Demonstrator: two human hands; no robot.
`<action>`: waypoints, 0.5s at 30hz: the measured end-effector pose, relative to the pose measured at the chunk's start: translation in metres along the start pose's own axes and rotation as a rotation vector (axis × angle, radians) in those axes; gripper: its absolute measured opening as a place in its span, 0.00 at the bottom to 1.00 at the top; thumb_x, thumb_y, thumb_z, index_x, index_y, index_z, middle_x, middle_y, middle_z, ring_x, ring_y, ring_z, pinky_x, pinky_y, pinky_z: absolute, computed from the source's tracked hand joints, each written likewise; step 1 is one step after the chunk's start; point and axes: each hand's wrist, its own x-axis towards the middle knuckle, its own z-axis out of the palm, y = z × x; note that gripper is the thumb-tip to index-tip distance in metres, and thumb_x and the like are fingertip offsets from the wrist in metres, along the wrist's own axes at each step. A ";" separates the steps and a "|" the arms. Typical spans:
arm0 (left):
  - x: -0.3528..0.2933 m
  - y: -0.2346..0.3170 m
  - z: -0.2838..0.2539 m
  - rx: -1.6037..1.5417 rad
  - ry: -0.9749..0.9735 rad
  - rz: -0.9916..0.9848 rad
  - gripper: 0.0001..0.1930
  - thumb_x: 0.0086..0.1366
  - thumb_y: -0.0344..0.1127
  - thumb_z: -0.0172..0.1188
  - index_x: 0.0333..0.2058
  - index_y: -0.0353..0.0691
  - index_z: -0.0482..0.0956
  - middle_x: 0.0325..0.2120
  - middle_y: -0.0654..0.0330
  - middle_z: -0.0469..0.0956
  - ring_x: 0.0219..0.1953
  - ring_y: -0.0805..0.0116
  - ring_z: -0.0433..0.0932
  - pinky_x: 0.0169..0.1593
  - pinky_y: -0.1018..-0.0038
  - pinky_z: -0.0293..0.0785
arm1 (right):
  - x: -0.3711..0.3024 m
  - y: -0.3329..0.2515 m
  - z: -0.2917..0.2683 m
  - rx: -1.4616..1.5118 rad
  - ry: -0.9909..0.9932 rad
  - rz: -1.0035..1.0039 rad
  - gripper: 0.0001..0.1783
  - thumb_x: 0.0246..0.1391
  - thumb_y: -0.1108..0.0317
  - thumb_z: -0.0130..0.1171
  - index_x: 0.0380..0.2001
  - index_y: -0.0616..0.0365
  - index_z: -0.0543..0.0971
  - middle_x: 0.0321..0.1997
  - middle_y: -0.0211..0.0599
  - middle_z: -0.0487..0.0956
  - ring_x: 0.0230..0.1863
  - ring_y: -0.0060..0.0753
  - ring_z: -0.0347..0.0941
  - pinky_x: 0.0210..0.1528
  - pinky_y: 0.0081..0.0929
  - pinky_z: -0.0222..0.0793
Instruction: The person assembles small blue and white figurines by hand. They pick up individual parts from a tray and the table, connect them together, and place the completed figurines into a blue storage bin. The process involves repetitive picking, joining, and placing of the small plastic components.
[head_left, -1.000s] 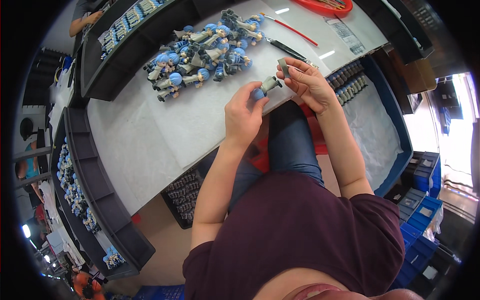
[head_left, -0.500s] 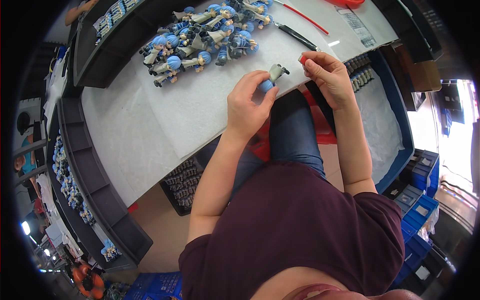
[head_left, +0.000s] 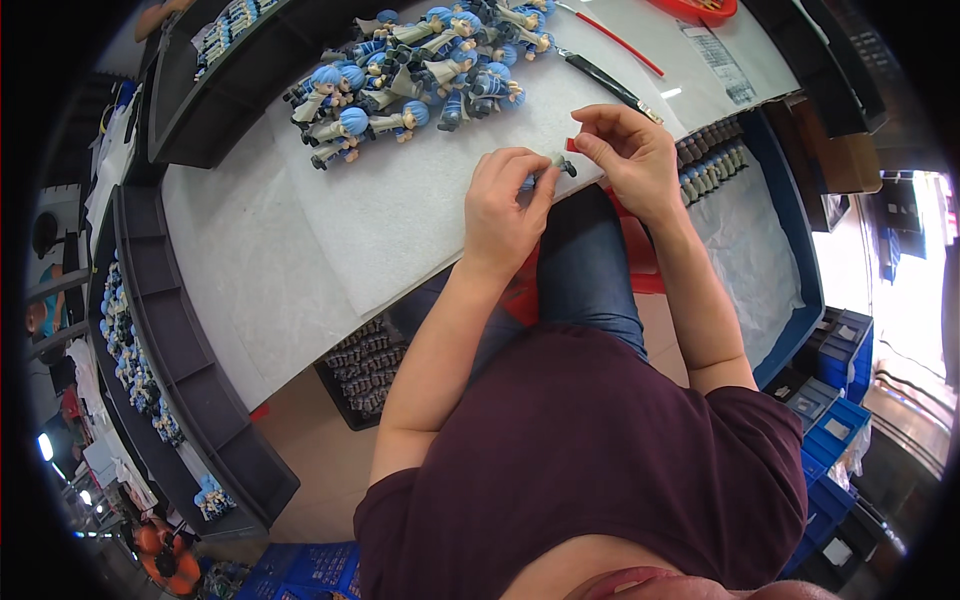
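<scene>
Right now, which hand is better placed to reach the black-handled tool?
Probably the right hand: it is nearer the black-handled tool, though holding a small red piece. The left hand, holding a figurine, is farther.

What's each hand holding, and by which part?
Left hand: a figurine, thumb and fingers around its body, feet poking out. Right hand: a small red piece, pinched by thumb and fingers; exact spot hidden.

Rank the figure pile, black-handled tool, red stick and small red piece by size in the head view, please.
1. Figure pile
2. Black-handled tool
3. Red stick: similar length, but thinner
4. Small red piece
</scene>
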 end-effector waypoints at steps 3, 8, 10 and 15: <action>0.000 -0.001 0.000 -0.010 0.004 0.003 0.04 0.51 0.26 0.62 0.28 0.34 0.78 0.27 0.56 0.76 0.30 0.64 0.76 0.35 0.73 0.71 | -0.005 -0.003 0.013 -0.151 0.010 -0.012 0.11 0.45 0.77 0.59 0.35 0.64 0.74 0.24 0.34 0.77 0.30 0.21 0.75 0.34 0.20 0.70; 0.003 -0.001 0.001 -0.035 -0.009 -0.033 0.04 0.52 0.26 0.62 0.28 0.34 0.78 0.25 0.56 0.76 0.27 0.66 0.76 0.32 0.75 0.71 | -0.003 -0.003 0.020 -0.367 0.081 -0.172 0.10 0.45 0.79 0.57 0.31 0.63 0.68 0.22 0.41 0.75 0.25 0.29 0.75 0.29 0.24 0.70; 0.002 -0.004 0.001 -0.048 -0.007 -0.041 0.04 0.52 0.26 0.62 0.27 0.33 0.78 0.25 0.56 0.76 0.27 0.67 0.76 0.31 0.75 0.71 | 0.001 -0.004 0.023 -0.404 0.126 -0.222 0.11 0.45 0.80 0.57 0.31 0.63 0.66 0.21 0.41 0.75 0.24 0.29 0.75 0.28 0.24 0.70; 0.001 -0.004 0.001 -0.065 -0.013 -0.059 0.04 0.52 0.26 0.62 0.27 0.33 0.78 0.25 0.57 0.76 0.26 0.68 0.76 0.30 0.75 0.71 | -0.007 0.001 0.023 -0.372 0.091 -0.215 0.12 0.45 0.82 0.57 0.30 0.62 0.65 0.21 0.39 0.74 0.24 0.30 0.74 0.26 0.25 0.68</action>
